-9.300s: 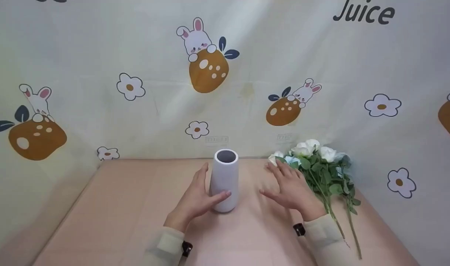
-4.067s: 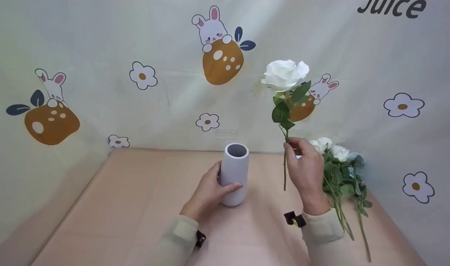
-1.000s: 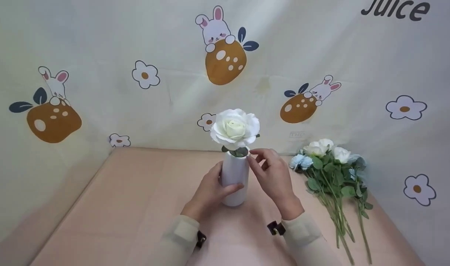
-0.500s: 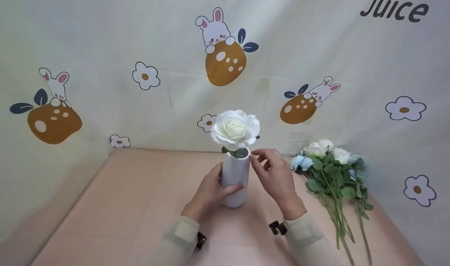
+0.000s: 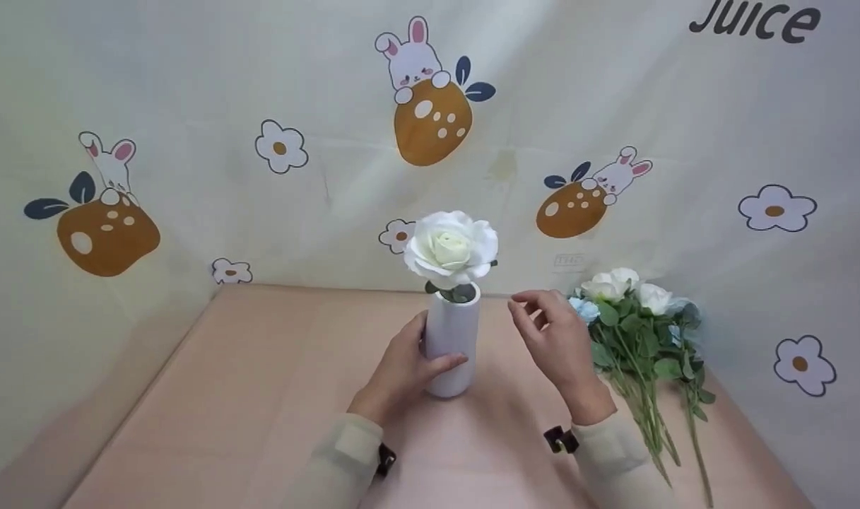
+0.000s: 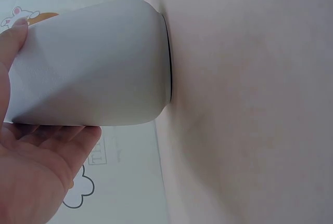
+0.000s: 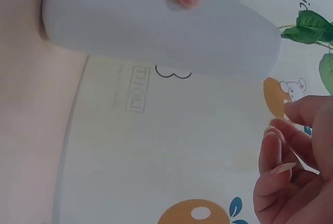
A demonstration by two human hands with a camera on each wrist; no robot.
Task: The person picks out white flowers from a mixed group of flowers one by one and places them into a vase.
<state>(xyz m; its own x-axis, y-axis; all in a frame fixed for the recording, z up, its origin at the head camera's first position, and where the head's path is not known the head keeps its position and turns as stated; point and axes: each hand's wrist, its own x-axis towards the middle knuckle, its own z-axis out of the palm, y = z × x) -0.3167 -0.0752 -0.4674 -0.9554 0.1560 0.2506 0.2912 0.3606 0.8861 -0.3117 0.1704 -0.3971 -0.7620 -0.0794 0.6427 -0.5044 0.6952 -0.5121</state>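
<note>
A white vase (image 5: pixel 452 339) stands upright on the table, and my left hand (image 5: pixel 401 367) grips it from the left, thumb across its front. The left wrist view shows the vase (image 6: pixel 99 68) with its base on the tabletop, thumb on one side and fingers on the other. One white rose (image 5: pixel 451 247) sits in the vase mouth, its bloom above the rim and its stem hidden inside. To the right of the vase my right hand (image 5: pixel 557 346) is held in the air, fingers loosely bent and holding nothing. In the right wrist view that hand (image 7: pixel 291 167) is apart from the vase.
A bunch of artificial flowers (image 5: pixel 641 339), white and light blue with green leaves and long stems, lies at the right of the table (image 5: pixel 260 396). Behind the table hangs a cloth (image 5: pixel 316 198) printed with rabbits and fruit.
The white rose went from the right hand into the vase. Over the last half second the right hand has drawn back rightward from the rim. The left hand keeps its grip.
</note>
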